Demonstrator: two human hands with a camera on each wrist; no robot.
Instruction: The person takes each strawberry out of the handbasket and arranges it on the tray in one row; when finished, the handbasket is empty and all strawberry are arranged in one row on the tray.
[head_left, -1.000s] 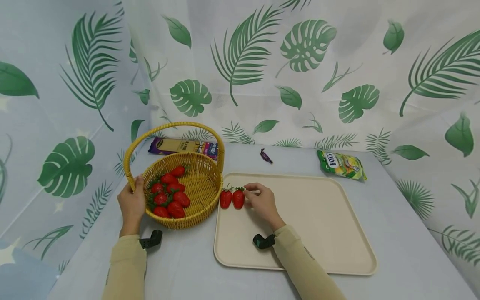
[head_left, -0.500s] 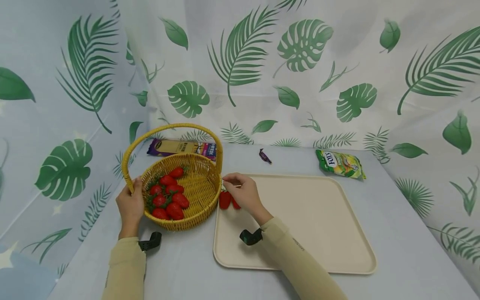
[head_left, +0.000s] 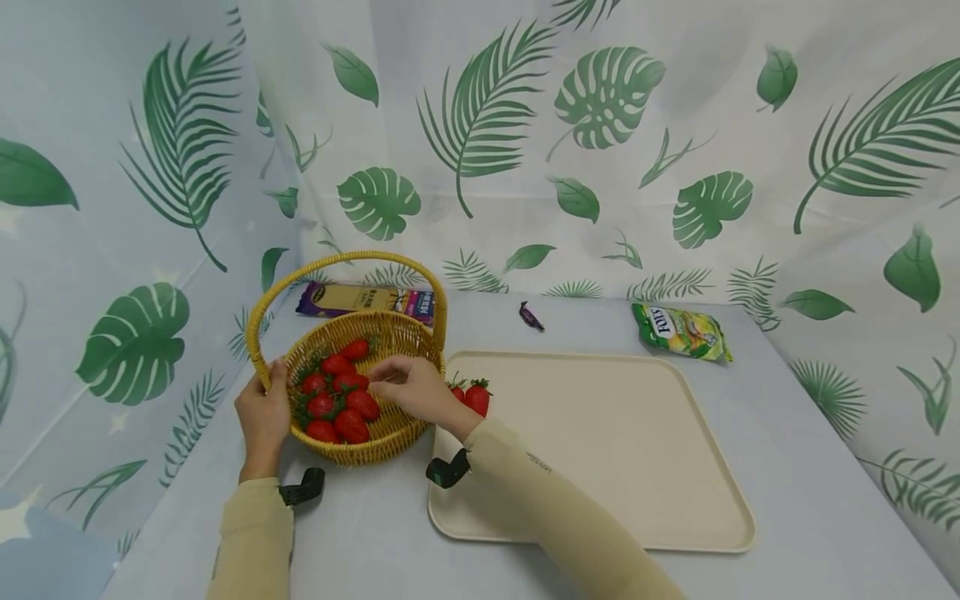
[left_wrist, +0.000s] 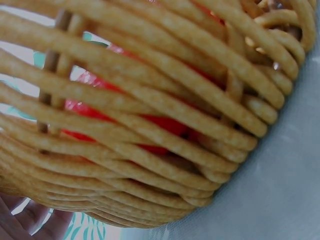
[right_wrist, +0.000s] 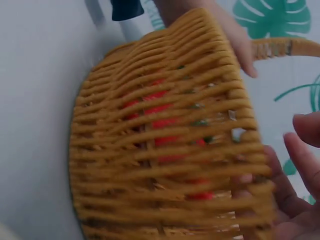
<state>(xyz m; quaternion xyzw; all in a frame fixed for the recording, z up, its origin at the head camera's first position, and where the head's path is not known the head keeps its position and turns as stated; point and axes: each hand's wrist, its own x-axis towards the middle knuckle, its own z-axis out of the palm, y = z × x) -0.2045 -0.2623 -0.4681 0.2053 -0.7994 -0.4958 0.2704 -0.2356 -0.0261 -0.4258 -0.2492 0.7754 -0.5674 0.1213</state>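
My left hand (head_left: 262,414) grips the basket (head_left: 330,451) at its rim, beside the foot of the handle. My right hand (head_left: 420,390), holding nothing, is over the basket, fingers loosely bent and partly open. The red strawberries (head_left: 363,404) lie inside, between my hands, the nearest just beside my right fingertips; whether they touch, I cannot tell. Two further strawberries (head_left: 477,397) lie on the tray (head_left: 600,450), just beyond my right wrist.

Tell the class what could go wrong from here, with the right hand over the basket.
The strawberries bunch on one side of the basket, so picking one may dislodge its neighbours. If the left hand loses its grip, a knock from the right hand might tip the basket. Two more strawberries sit on the tray near the right hand, and a sweep could nudge them.
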